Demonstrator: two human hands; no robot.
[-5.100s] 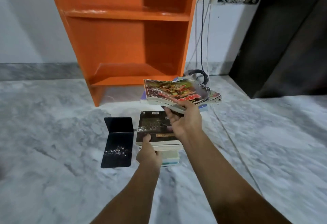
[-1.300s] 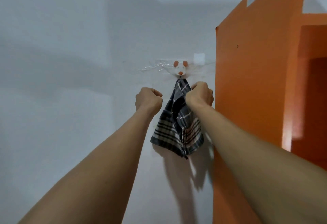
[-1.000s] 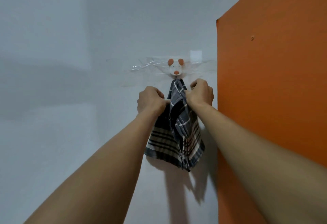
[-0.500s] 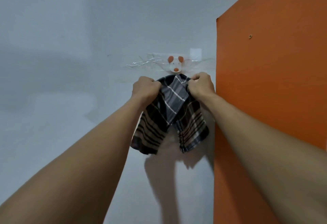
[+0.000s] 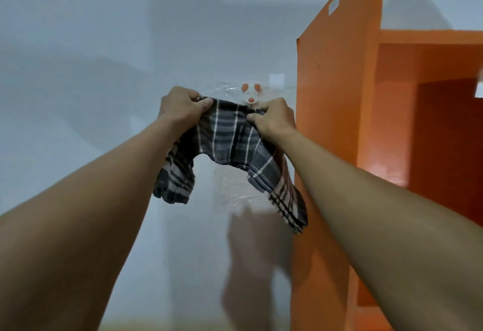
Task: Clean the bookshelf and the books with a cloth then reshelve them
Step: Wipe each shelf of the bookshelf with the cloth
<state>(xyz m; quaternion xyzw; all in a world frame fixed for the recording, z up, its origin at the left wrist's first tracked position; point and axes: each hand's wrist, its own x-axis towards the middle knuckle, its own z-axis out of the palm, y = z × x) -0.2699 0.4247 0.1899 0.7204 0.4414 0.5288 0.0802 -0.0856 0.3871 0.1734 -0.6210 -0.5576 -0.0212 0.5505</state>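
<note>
Partly hidden: the top corners of the plaid cloth (image 5: 230, 137) vanish inside both fists. The mouse-shaped hook (image 5: 250, 94) peeks just above its edge, and I cannot tell whether they touch.
Cut off: the orange bookshelf (image 5: 337, 121) runs out of view at the right and the bottom.
Blurred: the shadow on the wall (image 5: 78, 69) under the cloth.
Left hand (image 5: 183, 107): fingers curled round the cloth's left top edge.
Right hand (image 5: 273, 118): curled round the right top edge, thumb on the fabric.
Cloth: stretched between the hands in front of the wall, both ends dangling.
Edges: the right end hangs just beside the bookshelf's side panel.
Open room: bare wall to the left.
</note>
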